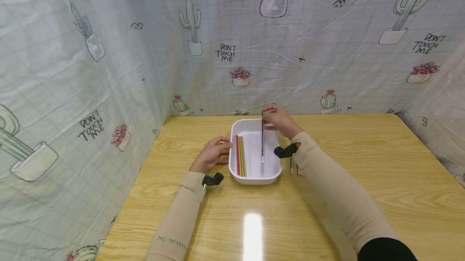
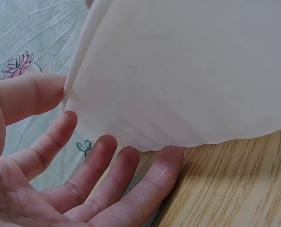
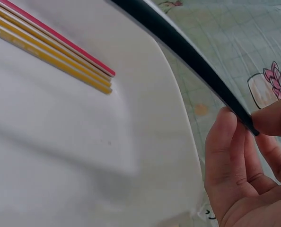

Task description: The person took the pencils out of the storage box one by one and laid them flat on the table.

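Note:
A white plastic tub (image 1: 254, 180) sits on the table. Inside, along its left wall, lie a red pencil (image 1: 237, 156) and yellow pencils (image 1: 242, 157) side by side, seen also as a yellow pencil (image 3: 50, 56) in the right wrist view. My left hand (image 1: 212, 154) touches the tub's left side, with its fingertips (image 2: 105, 144) against the outer wall and rim. Over the tub's far right part, my right hand (image 1: 279, 120) pinches a dark pencil (image 1: 262, 140) by one end, between thumb and fingers. Its pale-tipped other end points toward the tub's near side.
More pencils (image 1: 292, 166) lie on the wooden table (image 1: 203, 220) just right of the tub, partly hidden by the right forearm. A printed cactus curtain (image 1: 225, 83) hangs behind the table and along its left side.

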{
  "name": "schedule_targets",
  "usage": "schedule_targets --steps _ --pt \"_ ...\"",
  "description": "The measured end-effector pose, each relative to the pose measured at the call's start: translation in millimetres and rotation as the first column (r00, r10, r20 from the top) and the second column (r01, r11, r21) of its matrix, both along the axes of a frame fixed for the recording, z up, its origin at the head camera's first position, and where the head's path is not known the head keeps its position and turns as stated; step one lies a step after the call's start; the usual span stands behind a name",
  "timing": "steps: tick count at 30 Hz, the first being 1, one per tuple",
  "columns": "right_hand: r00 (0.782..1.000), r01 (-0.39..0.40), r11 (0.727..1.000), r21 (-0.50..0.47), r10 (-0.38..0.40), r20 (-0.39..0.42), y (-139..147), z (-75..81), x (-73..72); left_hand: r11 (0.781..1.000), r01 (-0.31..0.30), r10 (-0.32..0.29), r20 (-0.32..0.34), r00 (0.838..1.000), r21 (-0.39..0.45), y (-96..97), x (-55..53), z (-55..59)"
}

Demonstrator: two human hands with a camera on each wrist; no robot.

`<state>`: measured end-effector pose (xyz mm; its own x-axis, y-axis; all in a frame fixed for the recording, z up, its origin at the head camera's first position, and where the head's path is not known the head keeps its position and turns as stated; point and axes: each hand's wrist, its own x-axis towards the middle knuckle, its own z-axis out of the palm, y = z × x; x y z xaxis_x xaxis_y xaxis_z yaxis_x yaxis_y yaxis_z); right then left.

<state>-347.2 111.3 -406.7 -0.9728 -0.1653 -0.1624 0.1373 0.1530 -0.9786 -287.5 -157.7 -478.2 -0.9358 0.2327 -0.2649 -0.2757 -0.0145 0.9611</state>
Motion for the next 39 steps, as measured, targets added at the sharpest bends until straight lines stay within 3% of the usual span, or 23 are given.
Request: schedule_targets --steps 6,16,26,39 --pt "1.000 0.010 0.999 -0.035 -0.009 0.004 19.5 -0.8 -0.6 1.000 0.007 -0.007 -0.001 1.000 0.002 -0.9 -1.5 -1.0" --pt "0.999 0.040 0.999 -0.001 -0.040 0.016 52.5 -1.8 -0.6 1.000 0.006 -0.006 0.006 1.000 0.014 -1.5 -1.7 0.2" --pt "0.998 0.062 0.997 0.042 -0.062 0.015 85.1 -15.4 0.7 1.000 -0.001 0.001 0.006 1.000 0.005 -0.8 -2.5 -0.3" --pt "0.996 0.086 0.991 0.104 -0.086 -0.001 105.9 -30.6 3.6 1.000 0.011 -0.011 0.001 1.000 0.001 -0.9 -2.0 1.4"
